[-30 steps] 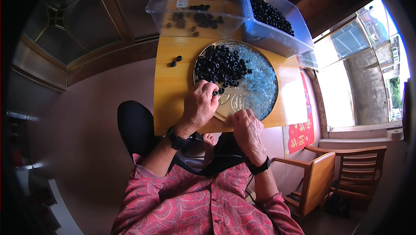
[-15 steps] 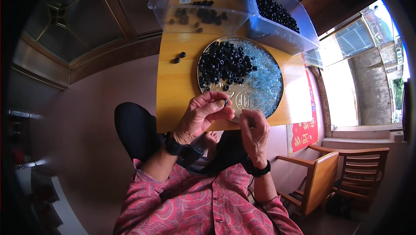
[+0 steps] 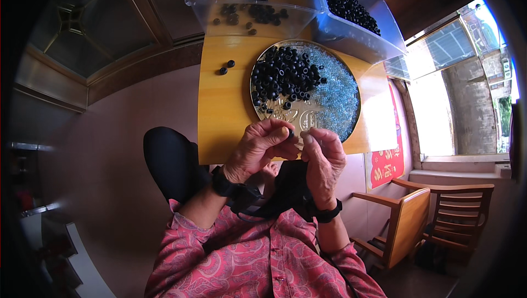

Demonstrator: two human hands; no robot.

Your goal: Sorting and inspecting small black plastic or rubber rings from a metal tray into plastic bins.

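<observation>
My left hand pinches a small, round black piece between thumb and fingers, over the near rim of a round metal tray. Close beside it, my right hand is closed, thumb against fingertip. Whatever it pinches is too small to make out. A pile of hollow black pieces covers the tray's left and upper part; several show open ring-like ends. Tiny clear bluish pieces are spread over its right side.
Behind the tray stand a clear plastic bin with some black pieces and another bin full of them. Two loose black pieces lie on the yellow wooden table. Wooden chairs stand at the right, below a bright window.
My right hand has turned and lifted slightly, its fingertips now nearer the black piece. My left hand still pinches that piece, having shifted a little right.
</observation>
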